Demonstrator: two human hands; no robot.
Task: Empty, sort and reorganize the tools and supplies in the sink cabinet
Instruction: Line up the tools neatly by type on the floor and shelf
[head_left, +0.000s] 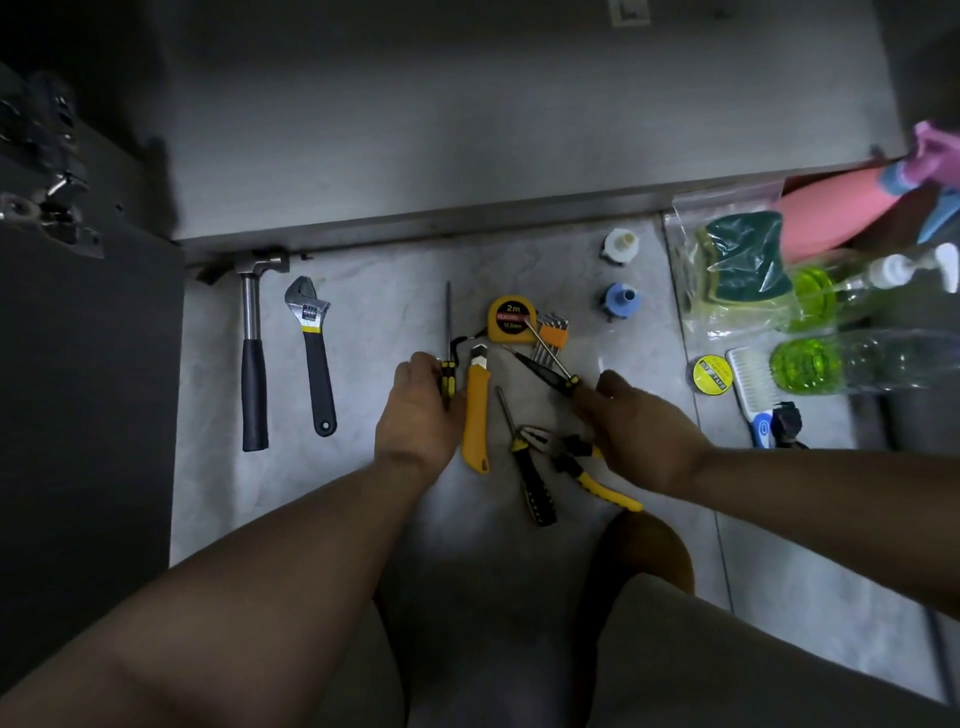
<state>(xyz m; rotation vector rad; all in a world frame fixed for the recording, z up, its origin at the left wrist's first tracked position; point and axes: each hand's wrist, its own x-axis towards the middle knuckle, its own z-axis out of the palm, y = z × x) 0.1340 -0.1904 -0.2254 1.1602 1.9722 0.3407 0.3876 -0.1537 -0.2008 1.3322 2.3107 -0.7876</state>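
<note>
Tools lie on the grey floor in front of the open sink cabinet (415, 156). My left hand (421, 415) grips the yellow-black handle of a long screwdriver (448, 322) whose shaft points away from me. My right hand (639, 426) holds the handle of a second screwdriver (550, 353), its shaft slanting up-left over the yellow tape measure (510, 318). Between my hands lie a yellow utility knife (477, 415), a third screwdriver (530, 473) and yellow-handled pliers (582, 462). At the left lie a hammer (253, 353) and an adjustable wrench (314, 358).
A set of hex keys (551, 332) lies beside the tape measure. Two plastic fittings (621, 244) (621, 300) sit near the cabinet edge. At the right are bagged sponges (748, 265), green soap bottles (852, 364), a tape roll (712, 373), a brush (753, 389) and a pink bottle (831, 213). The cabinet door (78, 364) stands open at the left.
</note>
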